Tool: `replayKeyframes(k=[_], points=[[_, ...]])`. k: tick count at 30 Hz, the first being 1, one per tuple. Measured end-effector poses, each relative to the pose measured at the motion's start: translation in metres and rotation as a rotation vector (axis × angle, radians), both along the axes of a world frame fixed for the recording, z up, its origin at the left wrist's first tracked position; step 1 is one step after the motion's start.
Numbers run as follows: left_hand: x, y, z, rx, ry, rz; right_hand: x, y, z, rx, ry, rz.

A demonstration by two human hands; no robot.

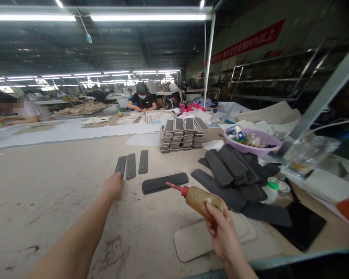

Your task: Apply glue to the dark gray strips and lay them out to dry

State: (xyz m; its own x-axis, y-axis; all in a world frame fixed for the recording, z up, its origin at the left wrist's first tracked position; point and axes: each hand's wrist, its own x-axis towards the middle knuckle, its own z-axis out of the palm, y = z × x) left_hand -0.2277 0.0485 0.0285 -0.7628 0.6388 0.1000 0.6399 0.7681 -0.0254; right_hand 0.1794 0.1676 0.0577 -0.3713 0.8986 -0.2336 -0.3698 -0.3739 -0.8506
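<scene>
My right hand [225,232] is wrapped round a squeeze bottle [199,199] of amber, glue-like liquid, its red nozzle pointing left. Beyond the nozzle tip lies a long dark grey padded strip [154,185]. Out to the left, my left hand [113,185] pinches the near end of a short dark strip [121,164]; its fingertips are partly hidden. Beside that strip lie two more, a middle one [130,166] and a right one [143,161], with shiny streaks on top. Below the bottle, pale rounded pieces [192,240] rest partly behind my right hand.
Stacks of pale-edged strips [182,135] stand at the back. A heap of dark strips [229,166] lies right, near a purple basin [253,143], a white container with a green cap [272,190] and a black tablet-like slab [302,224]. A metal post [325,97] rises at right. Co-workers sit beyond.
</scene>
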Motion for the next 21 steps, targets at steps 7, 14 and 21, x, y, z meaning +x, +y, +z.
replayKeyframes(k=[7,14,21], points=[[0.046,0.022,-0.007,0.148,-0.151,-0.365,0.005,0.006,0.003,-0.027,0.087,-0.031],[0.07,0.036,-0.017,0.101,-0.251,-0.63,0.01,0.004,0.004,0.013,0.087,-0.015],[0.072,0.036,0.003,0.075,-0.231,-0.578,0.013,0.008,0.002,0.037,0.118,-0.019]])
